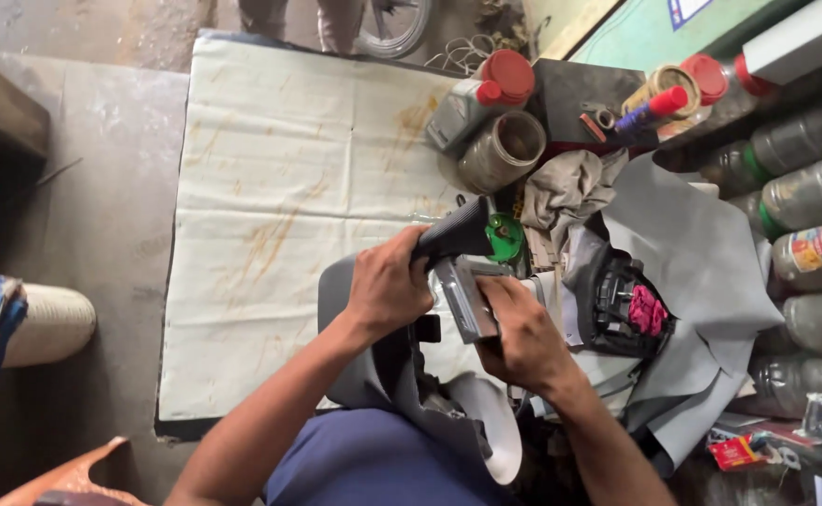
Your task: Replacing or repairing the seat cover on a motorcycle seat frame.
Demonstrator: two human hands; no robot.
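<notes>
The staple gun (463, 272) sits in both hands just above the grey seat cover (702, 272), over the near right part of the cream mat (270, 187). It looks like a solid tool: dark moulded handle, bare metal body, a green knob at the head, so probably fairly heavy for its size, rigid, and not fragile. The handle is the natural place to hold it, and the left hand (388, 290) is wrapped closed around that handle. The right hand (523, 337) has its fingers pinched shut on the metal body, which may be slick. The grey sheet under it is soft and floppy, draped in loose folds. Further out stand a clear jar (503, 150), red-capped bottles (486, 94) and a crumpled rag (566, 187)
</notes>
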